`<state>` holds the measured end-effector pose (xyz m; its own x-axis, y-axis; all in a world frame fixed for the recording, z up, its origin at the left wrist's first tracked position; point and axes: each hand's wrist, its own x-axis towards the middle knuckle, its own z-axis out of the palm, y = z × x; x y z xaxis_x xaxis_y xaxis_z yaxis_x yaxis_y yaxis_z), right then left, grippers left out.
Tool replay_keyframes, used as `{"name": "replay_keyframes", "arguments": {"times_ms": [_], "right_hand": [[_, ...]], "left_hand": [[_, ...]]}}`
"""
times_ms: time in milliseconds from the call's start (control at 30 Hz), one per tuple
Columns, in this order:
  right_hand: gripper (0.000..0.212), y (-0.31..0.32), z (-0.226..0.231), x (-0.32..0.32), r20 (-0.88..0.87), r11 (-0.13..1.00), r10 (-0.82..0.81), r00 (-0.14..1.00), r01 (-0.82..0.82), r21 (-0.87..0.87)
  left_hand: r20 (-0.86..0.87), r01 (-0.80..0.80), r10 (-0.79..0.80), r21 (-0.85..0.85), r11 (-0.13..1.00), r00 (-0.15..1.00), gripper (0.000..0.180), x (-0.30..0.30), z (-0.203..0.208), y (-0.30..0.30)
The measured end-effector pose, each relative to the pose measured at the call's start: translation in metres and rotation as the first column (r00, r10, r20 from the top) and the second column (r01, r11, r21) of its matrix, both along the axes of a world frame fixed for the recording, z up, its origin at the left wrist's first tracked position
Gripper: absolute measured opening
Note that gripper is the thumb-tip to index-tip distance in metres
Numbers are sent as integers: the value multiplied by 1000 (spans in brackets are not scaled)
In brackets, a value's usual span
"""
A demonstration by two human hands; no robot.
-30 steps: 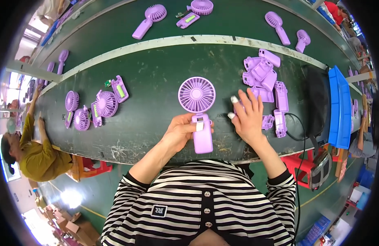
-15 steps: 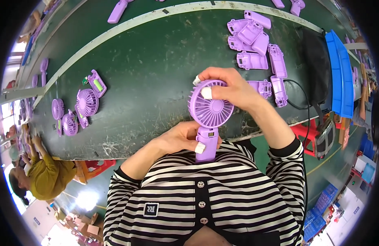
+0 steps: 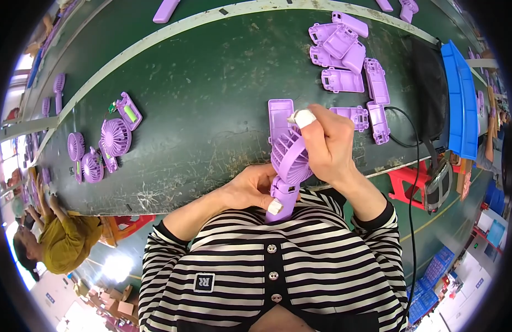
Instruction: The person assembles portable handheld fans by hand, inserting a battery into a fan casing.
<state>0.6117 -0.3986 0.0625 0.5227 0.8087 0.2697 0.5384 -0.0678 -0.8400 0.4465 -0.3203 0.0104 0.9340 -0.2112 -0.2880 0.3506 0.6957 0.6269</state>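
Observation:
A purple handheld fan [image 3: 290,159] is held upright near the table's front edge, against my striped shirt. My left hand [image 3: 249,187] is closed round its handle [image 3: 283,202], the thumb lying along the front. My right hand [image 3: 334,145] grips the round fan head from the right, thumb and forefinger at its upper rim and the other fingers curled. The head is turned partly sideways on the handle. White wraps cover some of my fingertips. Just beyond the fan head lies an open purple handle shell [image 3: 281,113]; another shell [image 3: 352,116] is right of my right hand.
Purple shells [image 3: 344,81] are piled at the far right, before a black bag [image 3: 424,94] and a blue bin [image 3: 460,99]. Partly assembled fans [image 3: 115,138] lie at the left. A black cable [image 3: 415,221] hangs at the right. A co-worker [image 3: 65,240] sits at the left.
The fan head has turned from facing up to partly sideways. My right hand has shifted right and curled round its rim. The shell beyond it has come into view. My left hand keeps its hold.

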Motion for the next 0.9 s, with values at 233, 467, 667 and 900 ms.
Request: {"name": "replay_keyframes", "arguments": {"times_ms": [233, 467, 667, 900], "right_hand": [[22, 3, -5, -1, -73, 989, 60, 996, -49, 138], [46, -15, -16, -22, -199, 981, -79, 977, 40, -192], [38, -5, -17, -33, -398, 826, 70, 915, -277, -490], [35, -7, -26, -22, -463, 791, 194, 865, -417, -448]], "left_hand": [[4, -74, 74, 33, 997, 997, 56, -6, 3, -3], [91, -392, 383, 300, 870, 919, 54, -8, -5, 6], [95, -423, 437, 496, 758, 895, 55, -2, 0, 7], [13, -382, 416, 424, 821, 909, 54, -6, -2, 9]]}}
